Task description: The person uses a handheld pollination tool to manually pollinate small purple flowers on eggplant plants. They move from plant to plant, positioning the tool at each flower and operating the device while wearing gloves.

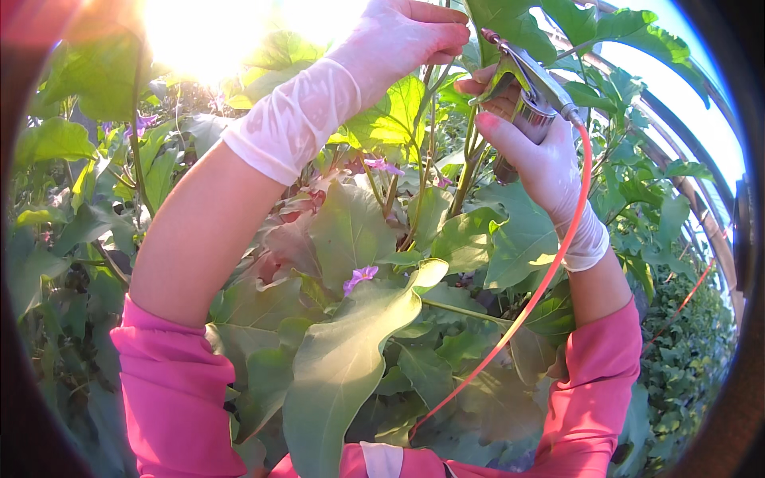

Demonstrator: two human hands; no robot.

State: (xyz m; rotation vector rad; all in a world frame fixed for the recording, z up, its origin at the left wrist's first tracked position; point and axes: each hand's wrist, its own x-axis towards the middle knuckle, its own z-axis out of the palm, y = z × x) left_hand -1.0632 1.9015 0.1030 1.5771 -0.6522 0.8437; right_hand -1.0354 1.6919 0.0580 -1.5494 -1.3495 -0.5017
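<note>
My right hand (532, 143), in a thin whitish glove, is closed around a silver hand-held metal tool (538, 80). A red hose (559, 257) runs from the tool's rear end down toward my body. The tool's reddish tip points up and left, beside a large eggplant leaf (508, 30). My left hand (418, 30), gloved too, is raised at the top with its fingertips pinched together by that leaf and a stem. Whether anything is between those fingertips is hidden. Below both hands rise eggplant stems (467, 176).
Dense eggplant foliage surrounds my arms, with a large leaf (352, 352) close in front of me. Purple flowers (360, 279) show among the leaves. Curved greenhouse ribs (711, 233) stand at right, near another thin red line (687, 299). Strong sunlight glares at upper left.
</note>
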